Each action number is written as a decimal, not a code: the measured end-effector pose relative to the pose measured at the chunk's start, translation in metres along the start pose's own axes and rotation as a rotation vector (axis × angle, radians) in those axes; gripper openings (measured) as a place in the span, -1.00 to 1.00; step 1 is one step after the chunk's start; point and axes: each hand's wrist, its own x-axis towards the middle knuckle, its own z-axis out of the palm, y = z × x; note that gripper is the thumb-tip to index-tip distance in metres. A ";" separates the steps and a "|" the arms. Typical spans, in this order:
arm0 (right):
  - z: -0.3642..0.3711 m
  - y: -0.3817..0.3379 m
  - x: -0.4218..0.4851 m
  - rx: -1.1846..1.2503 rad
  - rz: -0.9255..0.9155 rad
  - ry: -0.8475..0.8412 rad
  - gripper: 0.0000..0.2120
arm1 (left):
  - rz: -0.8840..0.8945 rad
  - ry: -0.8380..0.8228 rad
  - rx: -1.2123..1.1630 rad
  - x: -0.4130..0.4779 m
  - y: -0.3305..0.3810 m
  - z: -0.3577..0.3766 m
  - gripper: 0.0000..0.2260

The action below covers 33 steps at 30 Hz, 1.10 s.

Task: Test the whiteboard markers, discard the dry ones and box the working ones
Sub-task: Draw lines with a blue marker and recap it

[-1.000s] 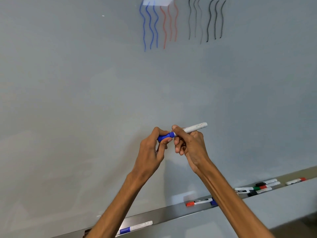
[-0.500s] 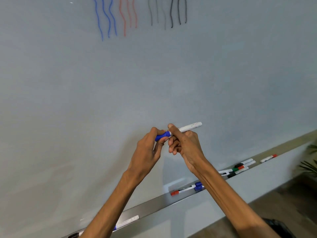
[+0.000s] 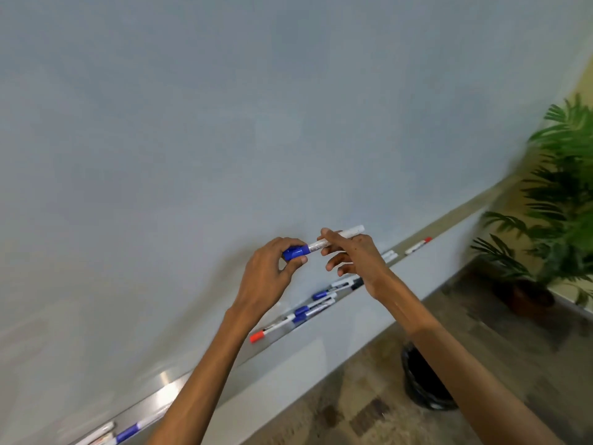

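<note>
L hand point(image 3: 269, 271) pinches the blue cap point(image 3: 293, 253), R hand point(image 3: 359, 255) pinches the barrel of 1 marker point(image 3: 351, 231), held up near the board point(image 3: 224, 123), above the tray point(image 3: 165, 382). Looks like the cap step. Next: pick bin point(image 3: 420, 380) or box.

blue-capped marker point(image 3: 316, 245): white barrel, cap seated, nearly level, cap end gripped by left hand point(image 3: 269, 271), barrel pinched by right hand point(image 3: 356, 255), before whiteboard point(image 3: 224, 123) | tray markers point(image 3: 313, 308): red and blue caps, lying lengthwise on ledge point(image 3: 167, 390) | black bin point(image 3: 423, 380): on floor below
</note>
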 end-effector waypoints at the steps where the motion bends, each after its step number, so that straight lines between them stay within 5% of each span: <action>1: -0.016 0.005 0.002 -0.002 0.017 0.004 -0.67 | -0.011 -0.014 -0.005 0.005 0.005 0.014 -0.86; 19: -0.281 0.110 -0.003 -0.173 0.137 0.213 -0.88 | -0.020 -0.352 -0.091 0.056 0.080 0.272 -0.80; 25: -0.333 0.155 0.002 -0.379 0.056 0.298 -0.84 | -0.082 -0.542 -0.200 0.069 0.079 0.348 -0.78; 33: -0.405 0.226 0.049 -0.916 0.234 0.211 -0.78 | -0.078 -0.693 -0.162 0.092 0.064 0.469 -0.76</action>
